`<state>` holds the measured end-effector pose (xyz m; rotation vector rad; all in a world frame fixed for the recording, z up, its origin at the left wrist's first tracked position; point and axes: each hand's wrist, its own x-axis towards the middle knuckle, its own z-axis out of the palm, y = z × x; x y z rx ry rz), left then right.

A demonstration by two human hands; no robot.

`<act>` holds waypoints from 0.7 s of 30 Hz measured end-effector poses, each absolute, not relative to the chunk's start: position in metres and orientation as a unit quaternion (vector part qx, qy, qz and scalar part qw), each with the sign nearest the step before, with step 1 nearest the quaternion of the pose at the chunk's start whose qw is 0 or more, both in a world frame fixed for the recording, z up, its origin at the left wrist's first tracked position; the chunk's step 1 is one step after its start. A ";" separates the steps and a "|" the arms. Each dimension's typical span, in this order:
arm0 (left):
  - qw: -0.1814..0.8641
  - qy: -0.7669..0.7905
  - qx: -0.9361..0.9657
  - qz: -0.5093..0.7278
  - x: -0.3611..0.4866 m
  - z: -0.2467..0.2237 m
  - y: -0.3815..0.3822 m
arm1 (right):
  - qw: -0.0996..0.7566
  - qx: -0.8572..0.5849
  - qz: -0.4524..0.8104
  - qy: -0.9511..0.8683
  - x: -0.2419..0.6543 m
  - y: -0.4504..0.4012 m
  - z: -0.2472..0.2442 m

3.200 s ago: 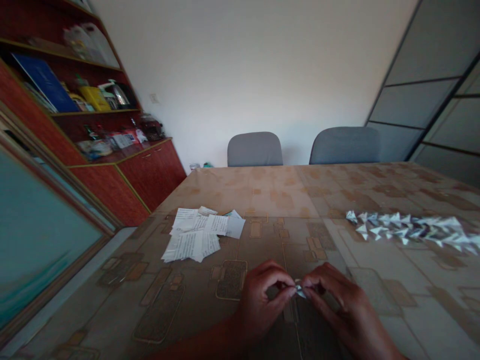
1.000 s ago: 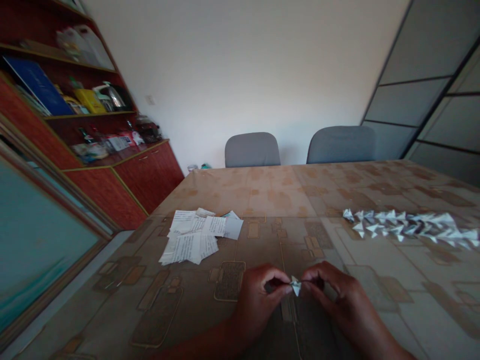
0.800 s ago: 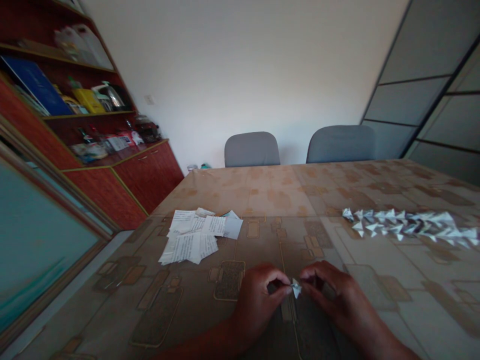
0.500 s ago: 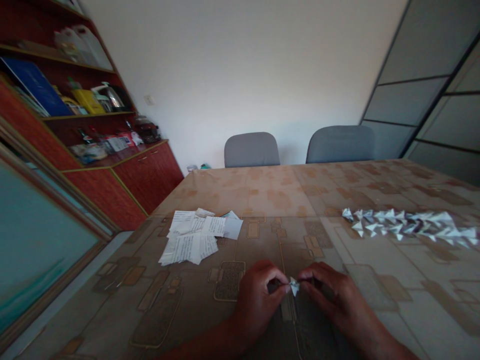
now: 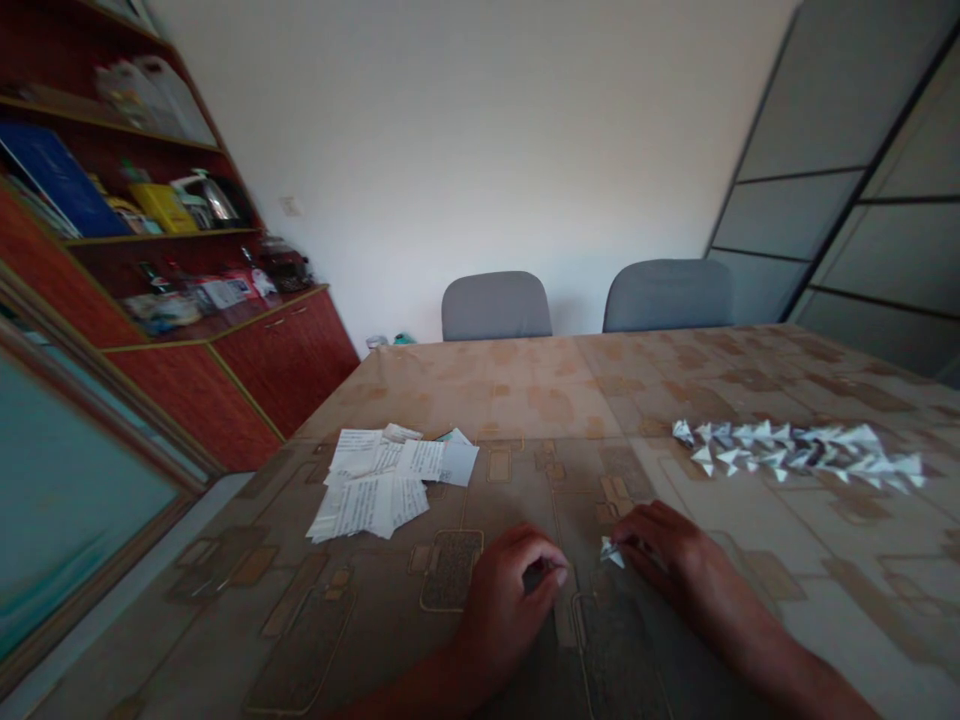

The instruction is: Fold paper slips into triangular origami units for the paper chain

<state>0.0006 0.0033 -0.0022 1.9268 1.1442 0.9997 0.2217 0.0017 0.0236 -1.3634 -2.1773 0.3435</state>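
Observation:
Between the thumb and fingers of my right hand (image 5: 664, 550) is a small folded paper piece (image 5: 611, 552), pale with pointed corners, held just above the table or touching it; I cannot tell which. My left hand (image 5: 517, 590) is beside it on the left, apart from the paper. Its thumb and index fingertips come together in a curl with nothing visible in them. To the right, beyond my right hand, lie rows of similar folded paper pieces (image 5: 799, 452). A loose pile of printed paper slips (image 5: 379, 485) lies farther left on the table.
The table (image 5: 517, 390) has a patterned cover. Two grey chairs (image 5: 495, 305) stand along its far edge, against a white wall. On the left is a reddish wooden cabinet (image 5: 292, 345) with crowded shelves; sliding panels (image 5: 802, 220) are at the right.
My left hand has let go of the folded paper piece, which both hands held before. My right hand has carried it slightly right and away from me. The view has shifted a little.

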 end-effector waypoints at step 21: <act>0.362 0.428 0.730 0.392 -0.004 -0.006 0.007 | 0.215 -0.542 0.142 -0.800 0.254 0.002 0.031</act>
